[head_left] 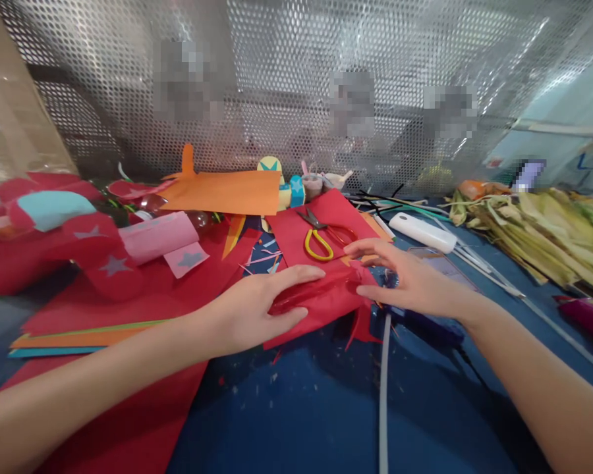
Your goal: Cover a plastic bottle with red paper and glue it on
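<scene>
A shiny, rounded red piece point(321, 288) lies between my two hands above the blue table; whether it is plastic or covered paper I cannot tell. My left hand point(264, 306) holds its left end, thumb in front and fingers behind. Round its crumpled right end curve the thumb and fingers of my right hand point(405, 276). Just behind lie scissors point(319, 243) with one yellow and one red handle, resting on a red sheet point(294, 230). Red scraps point(363, 326) hang or lie under my right hand.
Red star-marked paper shapes point(113, 266), a pink paper roll point(161, 237) and an orange sheet point(222, 191) crowd the left and back. To the right are a white glue gun-like tool point(422, 232), corn husks point(528, 230) and a pale strip point(384, 395). A perforated metal panel point(286, 66) stands behind.
</scene>
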`<state>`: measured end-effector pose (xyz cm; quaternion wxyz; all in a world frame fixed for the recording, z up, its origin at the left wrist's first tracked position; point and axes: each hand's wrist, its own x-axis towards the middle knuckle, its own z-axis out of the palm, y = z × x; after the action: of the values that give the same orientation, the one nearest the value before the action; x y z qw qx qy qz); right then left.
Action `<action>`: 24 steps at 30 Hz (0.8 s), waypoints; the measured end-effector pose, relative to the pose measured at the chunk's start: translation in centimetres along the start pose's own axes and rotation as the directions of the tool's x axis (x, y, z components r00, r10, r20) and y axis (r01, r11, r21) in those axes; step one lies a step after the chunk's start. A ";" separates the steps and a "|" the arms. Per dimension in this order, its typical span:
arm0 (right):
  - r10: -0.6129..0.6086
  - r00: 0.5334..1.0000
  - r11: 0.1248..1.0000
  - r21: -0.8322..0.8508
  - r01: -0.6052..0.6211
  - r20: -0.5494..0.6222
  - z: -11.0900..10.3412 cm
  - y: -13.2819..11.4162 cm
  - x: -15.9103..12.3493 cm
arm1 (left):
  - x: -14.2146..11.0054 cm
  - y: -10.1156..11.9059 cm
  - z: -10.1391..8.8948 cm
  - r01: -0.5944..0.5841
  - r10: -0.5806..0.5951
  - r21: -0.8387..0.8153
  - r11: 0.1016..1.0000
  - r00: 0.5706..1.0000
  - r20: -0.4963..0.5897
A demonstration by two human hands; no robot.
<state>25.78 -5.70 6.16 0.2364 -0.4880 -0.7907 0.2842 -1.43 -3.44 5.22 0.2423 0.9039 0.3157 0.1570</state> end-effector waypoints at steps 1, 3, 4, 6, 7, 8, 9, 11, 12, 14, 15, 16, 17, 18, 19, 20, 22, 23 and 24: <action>-0.009 1.000 0.999 0.053 0.009 0.011 0.2 0.3 0.2 | 0.0 -0.1 0.0 -0.006 0.006 0.002 1.000 1.000 -0.008; -0.049 0.998 0.989 0.144 0.044 0.031 0.6 0.8 0.7 | -0.1 -0.3 0.1 -0.024 0.024 0.005 1.000 1.000 -0.017; -0.066 0.997 0.982 0.182 0.058 0.040 0.8 0.9 0.8 | -0.1 -0.4 0.1 -0.035 0.035 0.007 0.999 0.999 -0.018; -0.080 0.995 0.972 0.226 0.066 0.052 1.1 1.1 1.0 | -0.2 -0.5 0.1 -0.044 0.045 0.013 0.999 0.999 -0.018; -0.079 0.995 0.970 0.233 0.064 0.056 1.2 1.1 1.1 | -0.2 -0.6 0.2 -0.048 0.048 0.016 0.999 0.999 -0.022; -0.078 0.995 0.970 0.236 0.063 0.056 1.3 1.1 1.1 | -0.2 -0.6 0.2 -0.050 0.051 0.017 0.999 0.998 -0.028; -0.081 0.995 0.968 0.242 0.065 0.056 1.3 1.0 1.1 | -0.2 -0.6 0.2 -0.052 0.053 0.019 0.998 0.998 -0.036; -0.090 0.994 0.962 0.265 0.071 0.062 1.4 1.0 1.1 | -0.2 -0.6 0.3 -0.051 0.052 0.024 0.998 0.998 -0.045; -0.092 0.993 0.958 0.278 0.070 0.067 1.4 1.1 1.2 | -0.3 -0.7 0.3 -0.054 0.056 0.029 0.998 0.997 -0.049; -0.088 0.993 0.955 0.289 0.060 0.083 1.4 1.1 1.3 | -0.3 -0.7 0.4 -0.070 0.073 0.043 0.997 0.996 -0.055; -0.084 0.992 0.956 0.288 0.055 0.091 1.4 1.1 1.3 | -0.3 -0.7 0.5 -0.084 0.087 0.048 0.995 0.995 -0.058; -0.082 0.992 0.957 0.286 0.051 0.098 1.4 1.2 1.4 | -0.3 -0.7 0.5 -0.099 0.102 0.051 0.994 0.993 -0.062; -0.087 0.991 0.956 0.287 0.054 0.102 1.4 1.2 1.4 | -0.2 -0.7 0.5 -0.113 0.116 0.052 0.992 0.991 -0.066; -0.093 0.990 0.956 0.289 0.059 0.104 1.3 1.2 1.4 | -0.2 -0.7 0.6 -0.125 0.128 0.050 0.991 0.989 -0.069; -0.098 0.990 0.955 0.289 0.063 0.106 1.3 1.3 1.4 | -0.1 -0.6 0.6 -0.134 0.137 0.048 0.990 0.988 -0.069; -0.103 0.989 0.956 0.286 0.068 0.107 1.3 1.3 1.4 | -0.1 -0.6 0.6 -0.144 0.147 0.045 0.989 0.987 -0.071; -0.109 0.988 0.960 0.270 0.075 0.112 1.2 1.3 1.4 | 0.0 -0.6 0.7 -0.167 0.169 0.036 0.985 0.983 -0.074; -0.108 0.987 0.963 0.260 0.075 0.117 1.2 1.2 1.3 | 0.0 -0.6 0.7 -0.179 0.181 0.031 0.983 0.981 -0.075; -0.106 0.987 0.966 0.249 0.073 0.123 1.1 1.2 1.3 | 0.0 -0.6 0.7 -0.190 0.192 0.025 0.981 0.978 -0.077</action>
<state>25.26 -4.35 4.65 0.2531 -0.3986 -0.7853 0.4005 -1.49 -3.28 4.34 0.2054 0.9252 0.2382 0.2124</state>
